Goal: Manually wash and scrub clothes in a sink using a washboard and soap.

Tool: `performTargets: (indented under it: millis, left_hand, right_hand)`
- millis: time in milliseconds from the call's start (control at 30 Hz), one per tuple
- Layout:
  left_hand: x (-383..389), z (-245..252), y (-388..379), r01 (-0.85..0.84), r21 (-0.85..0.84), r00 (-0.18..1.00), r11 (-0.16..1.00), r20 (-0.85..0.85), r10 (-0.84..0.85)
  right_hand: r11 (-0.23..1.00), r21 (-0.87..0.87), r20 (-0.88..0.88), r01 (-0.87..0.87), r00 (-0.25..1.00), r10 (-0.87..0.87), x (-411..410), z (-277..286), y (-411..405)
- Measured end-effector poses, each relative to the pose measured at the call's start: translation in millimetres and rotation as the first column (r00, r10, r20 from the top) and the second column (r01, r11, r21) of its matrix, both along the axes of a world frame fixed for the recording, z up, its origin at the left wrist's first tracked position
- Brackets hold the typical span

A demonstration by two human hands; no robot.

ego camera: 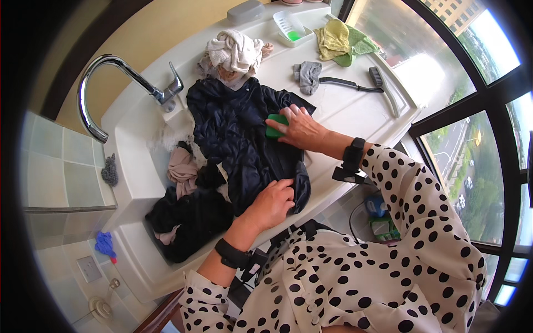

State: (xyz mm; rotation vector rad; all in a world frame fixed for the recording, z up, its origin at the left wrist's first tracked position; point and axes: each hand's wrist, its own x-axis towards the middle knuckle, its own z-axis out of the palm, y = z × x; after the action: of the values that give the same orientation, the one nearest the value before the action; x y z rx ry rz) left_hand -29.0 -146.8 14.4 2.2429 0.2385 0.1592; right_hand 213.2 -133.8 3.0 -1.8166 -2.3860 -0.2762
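A dark navy satin-like garment [250, 125] lies spread over the washboard side of a white laundry sink [354, 98], its left edge reaching over the basin. In my right hand [306, 130] is a green bar of soap [275, 126], pressed on the garment's right part. My left hand [272, 204] rests on the garment near the sink's front edge, fingers bent; whether it pinches the cloth is hard to tell. Beside the garment, black clothes [189, 222] and a dusty-pink cloth [182, 172] sit in the basin with some suds.
A chrome faucet [125, 75] arches over the basin. Behind the garment are bunched white clothes [235, 52] and a soap dish [293, 31]. A grey cloth [308, 77], a black-handled brush [345, 82], a grey-handled brush [387, 91] and yellow-green cloths [343, 41] lie to the right, by the window.
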Motion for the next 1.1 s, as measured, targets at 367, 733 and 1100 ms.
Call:
performTargets:
  millis: [367,733,1100]
  left_hand:
    - [-3,-1,-2,0.03,-0.036,0.999,0.999,-0.026,-0.031]
    - [-4,-1,-3,0.057,-0.061,0.996,0.997,-0.059,-0.061]
    - [-9,-2,-5,0.052,-0.063,0.992,0.997,-0.113,-0.059]
  right_hand:
    - [0.984,-0.061,0.051,-0.167,0.984,0.17,-4,7,-6]
    - [0.991,-0.033,-0.012,-0.132,0.991,0.132,-10,2,-4]
    - [0.973,-0.146,-0.031,-0.177,0.984,0.174,-29,15,-17]
